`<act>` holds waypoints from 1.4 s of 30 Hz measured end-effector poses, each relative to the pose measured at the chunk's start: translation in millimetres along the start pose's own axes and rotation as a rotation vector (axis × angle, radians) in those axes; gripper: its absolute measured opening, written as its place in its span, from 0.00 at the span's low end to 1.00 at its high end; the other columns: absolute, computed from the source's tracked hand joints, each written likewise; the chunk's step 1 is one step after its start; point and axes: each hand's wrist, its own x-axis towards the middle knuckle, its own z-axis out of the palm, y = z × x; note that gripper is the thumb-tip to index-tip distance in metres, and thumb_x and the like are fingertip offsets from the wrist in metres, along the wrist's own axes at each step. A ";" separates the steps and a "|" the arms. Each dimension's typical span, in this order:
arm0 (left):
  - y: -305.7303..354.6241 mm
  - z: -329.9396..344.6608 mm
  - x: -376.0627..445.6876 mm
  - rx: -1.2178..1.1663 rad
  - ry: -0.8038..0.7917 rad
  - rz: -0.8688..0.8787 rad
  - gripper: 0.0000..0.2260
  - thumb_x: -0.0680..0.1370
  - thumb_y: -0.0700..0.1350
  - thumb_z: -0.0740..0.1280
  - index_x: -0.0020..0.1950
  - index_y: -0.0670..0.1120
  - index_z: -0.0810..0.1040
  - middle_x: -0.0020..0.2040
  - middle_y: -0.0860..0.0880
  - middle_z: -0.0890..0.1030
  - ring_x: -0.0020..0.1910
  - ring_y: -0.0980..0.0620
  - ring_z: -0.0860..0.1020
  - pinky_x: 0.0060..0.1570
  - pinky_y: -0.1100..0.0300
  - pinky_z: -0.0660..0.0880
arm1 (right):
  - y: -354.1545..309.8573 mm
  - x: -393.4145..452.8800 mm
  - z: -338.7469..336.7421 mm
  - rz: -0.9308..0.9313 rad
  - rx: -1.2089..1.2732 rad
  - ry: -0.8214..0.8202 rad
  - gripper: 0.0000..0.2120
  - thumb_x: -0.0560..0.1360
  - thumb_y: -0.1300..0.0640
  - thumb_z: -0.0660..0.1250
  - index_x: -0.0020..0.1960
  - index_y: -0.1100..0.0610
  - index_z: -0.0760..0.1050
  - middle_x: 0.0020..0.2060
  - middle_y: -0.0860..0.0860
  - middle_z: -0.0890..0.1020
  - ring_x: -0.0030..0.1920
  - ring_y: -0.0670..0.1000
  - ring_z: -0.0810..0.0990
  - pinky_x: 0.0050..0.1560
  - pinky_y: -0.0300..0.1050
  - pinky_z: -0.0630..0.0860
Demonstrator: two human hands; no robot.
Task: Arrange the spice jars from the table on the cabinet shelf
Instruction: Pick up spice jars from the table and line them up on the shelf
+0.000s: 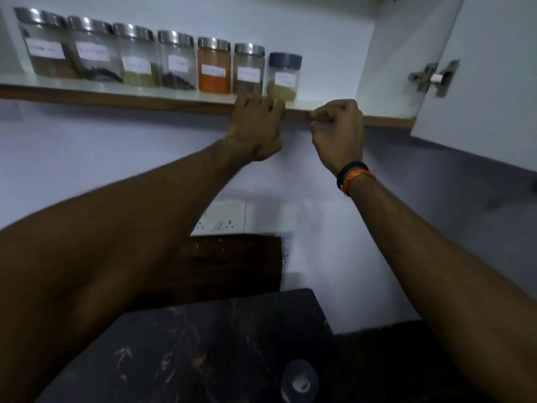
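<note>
Arms raised, left hand (pixel 257 128) and right hand (pixel 338 132) at shelf (pixel 116 96) edge, grips curled, empty.

Seven spice jars (pixel 162 58) in a row on the cabinet shelf (pixel 180 96), both hands (pixel 299 130) at its front edge, another jar (pixel 299 382) below on the bench (pixel 203 359)
</note>
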 end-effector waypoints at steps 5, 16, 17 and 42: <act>43.1 42.3 -75.2 -0.334 0.087 0.038 0.29 0.76 0.44 0.63 0.77 0.40 0.64 0.79 0.38 0.61 0.77 0.39 0.61 0.76 0.46 0.55 | 24.7 -68.1 0.6 0.097 -0.020 -0.112 0.09 0.73 0.59 0.69 0.51 0.52 0.83 0.55 0.50 0.77 0.59 0.52 0.76 0.58 0.46 0.75; 140.0 169.8 -272.3 -0.779 -0.681 -0.115 0.25 0.76 0.41 0.66 0.73 0.44 0.68 0.70 0.42 0.72 0.69 0.42 0.71 0.68 0.51 0.69 | 97.1 -271.3 9.0 0.486 -0.084 -0.674 0.07 0.74 0.61 0.70 0.50 0.54 0.83 0.55 0.56 0.78 0.53 0.56 0.79 0.50 0.39 0.71; 146.6 177.6 -286.9 -0.784 -0.709 -0.113 0.25 0.77 0.40 0.66 0.74 0.43 0.68 0.71 0.41 0.72 0.70 0.42 0.70 0.70 0.51 0.67 | 100.4 -286.9 9.3 0.501 -0.106 -0.718 0.07 0.74 0.61 0.69 0.50 0.56 0.83 0.54 0.58 0.79 0.53 0.58 0.80 0.51 0.40 0.73; 194.8 229.4 -391.0 -0.955 -1.015 -0.352 0.22 0.77 0.44 0.69 0.70 0.42 0.72 0.68 0.42 0.76 0.67 0.43 0.74 0.67 0.53 0.71 | 135.0 -453.5 37.1 0.751 -0.357 -1.192 0.49 0.68 0.39 0.75 0.80 0.49 0.54 0.73 0.59 0.62 0.71 0.65 0.65 0.68 0.60 0.69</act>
